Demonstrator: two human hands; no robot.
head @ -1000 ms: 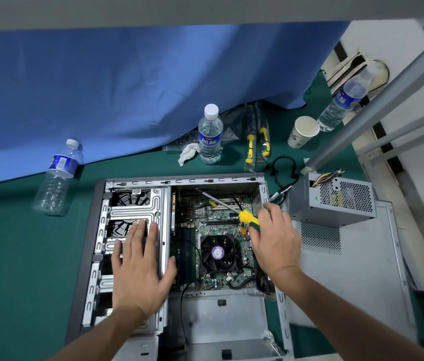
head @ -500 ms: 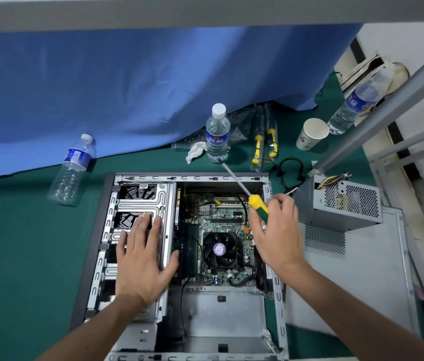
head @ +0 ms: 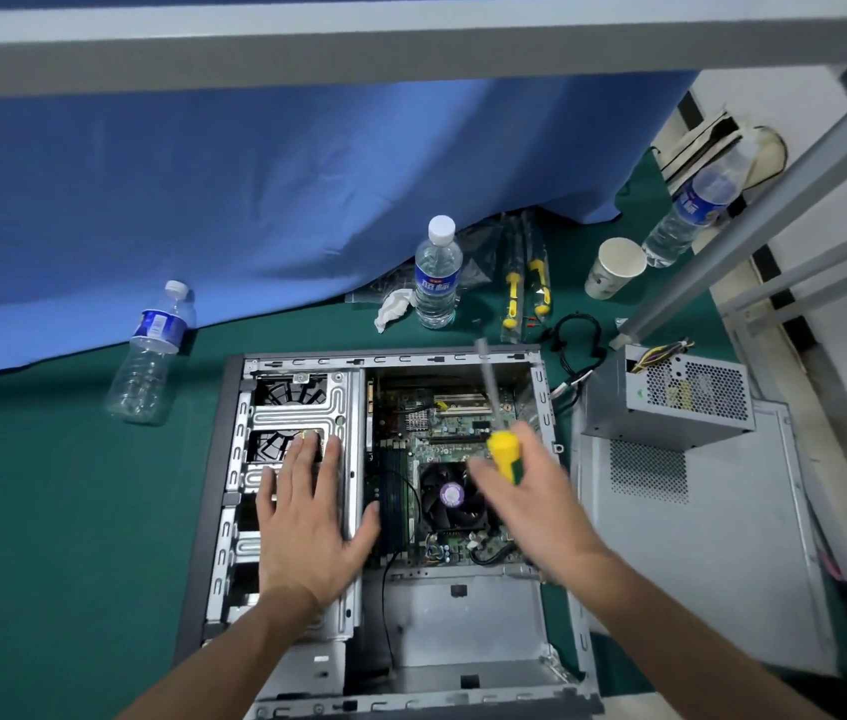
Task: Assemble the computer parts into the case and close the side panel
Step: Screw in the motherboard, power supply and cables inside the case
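The case (head: 540, 387) lies open on its side on the green mat, board (head: 426, 444) already in it, fan (head: 455, 496) near the middle. The left hand (head: 307, 522) rests flat with fingers spread on the drive cage (head: 301, 402), pinning the case down and holding nothing. The right hand (head: 530, 491) is curled round the yellow handle of a screwdriver (head: 501, 449), its shaft slanting up over the top edge of the case; the hand is blurred, so exactly how the fingers wrap I can't tell. The supply (head: 670, 397) sits outside, on the loose panel (head: 696, 537) to the right. My worry is that tip: swung down carelessly it could scrape the board or catch a cable, and a slip off a screw would gouge something. The supply could also scratch the panel if dragged
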